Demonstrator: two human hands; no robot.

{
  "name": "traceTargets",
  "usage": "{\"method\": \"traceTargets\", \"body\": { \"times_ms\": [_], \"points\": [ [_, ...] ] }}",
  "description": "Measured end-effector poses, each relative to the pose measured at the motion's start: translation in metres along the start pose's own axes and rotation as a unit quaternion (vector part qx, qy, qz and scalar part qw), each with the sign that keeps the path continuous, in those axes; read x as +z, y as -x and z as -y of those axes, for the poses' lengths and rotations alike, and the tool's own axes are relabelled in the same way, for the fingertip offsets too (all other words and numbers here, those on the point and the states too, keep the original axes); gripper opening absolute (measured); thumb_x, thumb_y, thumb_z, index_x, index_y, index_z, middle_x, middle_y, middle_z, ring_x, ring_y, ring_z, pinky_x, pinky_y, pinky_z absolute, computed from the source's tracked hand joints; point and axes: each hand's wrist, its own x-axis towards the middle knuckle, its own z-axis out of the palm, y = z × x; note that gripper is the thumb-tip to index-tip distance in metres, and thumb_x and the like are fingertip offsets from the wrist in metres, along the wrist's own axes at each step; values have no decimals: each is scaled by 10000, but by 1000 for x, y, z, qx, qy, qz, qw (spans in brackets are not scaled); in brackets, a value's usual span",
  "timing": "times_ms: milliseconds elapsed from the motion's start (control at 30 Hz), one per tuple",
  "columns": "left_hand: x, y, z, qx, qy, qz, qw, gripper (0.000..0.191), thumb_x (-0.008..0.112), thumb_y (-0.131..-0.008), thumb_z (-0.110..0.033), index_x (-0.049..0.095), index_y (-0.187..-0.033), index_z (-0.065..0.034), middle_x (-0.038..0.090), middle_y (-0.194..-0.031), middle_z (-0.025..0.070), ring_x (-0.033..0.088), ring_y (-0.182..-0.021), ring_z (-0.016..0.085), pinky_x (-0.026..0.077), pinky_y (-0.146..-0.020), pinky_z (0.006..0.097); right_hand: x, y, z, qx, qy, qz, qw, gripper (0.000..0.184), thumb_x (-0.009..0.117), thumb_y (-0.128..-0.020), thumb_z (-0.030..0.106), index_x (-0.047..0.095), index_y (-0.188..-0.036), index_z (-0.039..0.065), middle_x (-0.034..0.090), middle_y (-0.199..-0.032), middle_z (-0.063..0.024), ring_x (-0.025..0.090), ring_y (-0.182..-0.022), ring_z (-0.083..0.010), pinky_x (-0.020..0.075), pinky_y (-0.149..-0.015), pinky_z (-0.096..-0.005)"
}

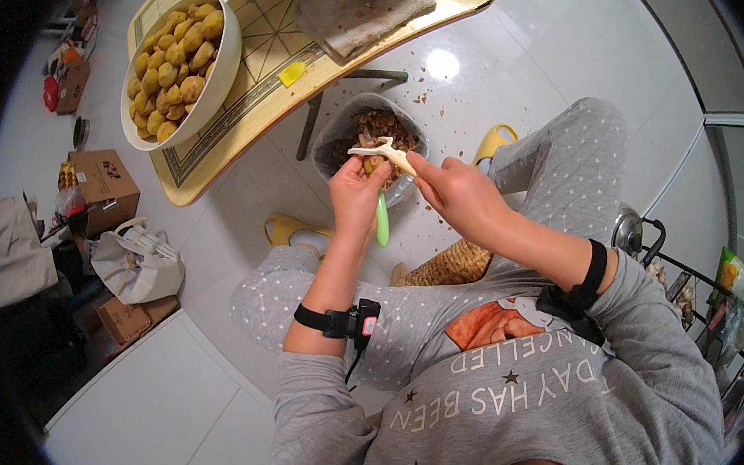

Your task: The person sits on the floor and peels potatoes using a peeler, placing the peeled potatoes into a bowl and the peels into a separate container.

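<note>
My right hand (pixel 457 190) grips a Y-shaped peeler (pixel 395 157) by its cream handle, its head pointing left. Close to that head, my left hand (pixel 357 191) has its fingers closed around a small yellowish potato (pixel 374 164), largely covered by the fingers and the peeler. Both hands are above a lined waste bin (pixel 421 124) holding brown peelings (pixel 382 123). A bright green handle (pixel 382 222) shows below my left hand; whether it is held or rests on the bin is hidden.
On the low table (pixel 257 107) stand a white bowl (pixel 227 60) heaped with peeled potatoes, a yellow piece (pixel 292 74) and a folded cloth (pixel 361 13). Peel scraps dot the floor (pixel 485 86). Cardboard boxes (pixel 105 178) and a white bag (pixel 142 264) lie left; a wire rack (pixel 712 310) stands right.
</note>
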Motion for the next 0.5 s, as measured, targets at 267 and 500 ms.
{"method": "traceTargets", "body": {
  "times_ms": [267, 500],
  "points": [
    [-4, -7, -3, -51, 95, 20, 994, 369, 625, -947, -193, 555, -1253, 2, 667, -1063, 88, 607, -787, 109, 505, -733, 242, -11, -12, -5, 201, -219, 54, 953, 340, 561, -958, 164, 586, -1284, 71, 579, -668, -162, 478, -548, -179, 424, -553, -314],
    [-7, -10, 3, -23, 117, 3, 993, 326, 663, -899, -68, 589, -1212, -18, 667, -1049, 60, 588, -804, 106, 491, -749, 242, -12, -4, 0, 114, -151, 20, 982, 355, 592, -931, 169, 589, -1274, 79, 597, -704, -175, 545, -564, -271, 451, -558, -368]
  ]
}}
